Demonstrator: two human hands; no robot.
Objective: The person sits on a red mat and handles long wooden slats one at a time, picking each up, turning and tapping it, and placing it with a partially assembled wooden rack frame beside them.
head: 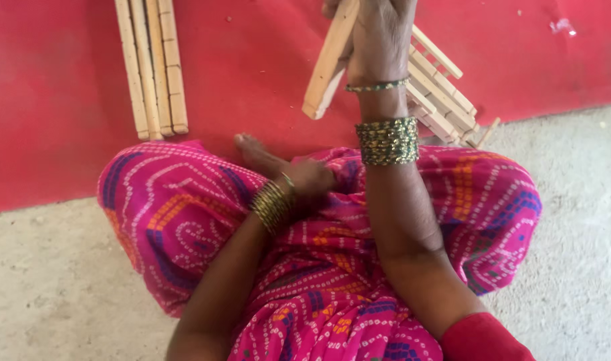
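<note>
My right hand [380, 37] is raised at the top centre, gripping a wooden frame piece [327, 63] made of a pale bar joined to a rack of slats [442, 93] that slants down to the right. Its fingers run off the top edge. My left hand [310, 176] rests low on my lap near my bare foot [255, 152], fingers curled; whether it holds anything is hidden. Both wrists carry green and gold bangles. I sit cross-legged in a pink patterned garment [319, 267].
A bundle of long wooden slats [152, 67] lies on the red mat [51, 100] at upper left. Grey concrete floor [51, 287] surrounds me at the front and on both sides.
</note>
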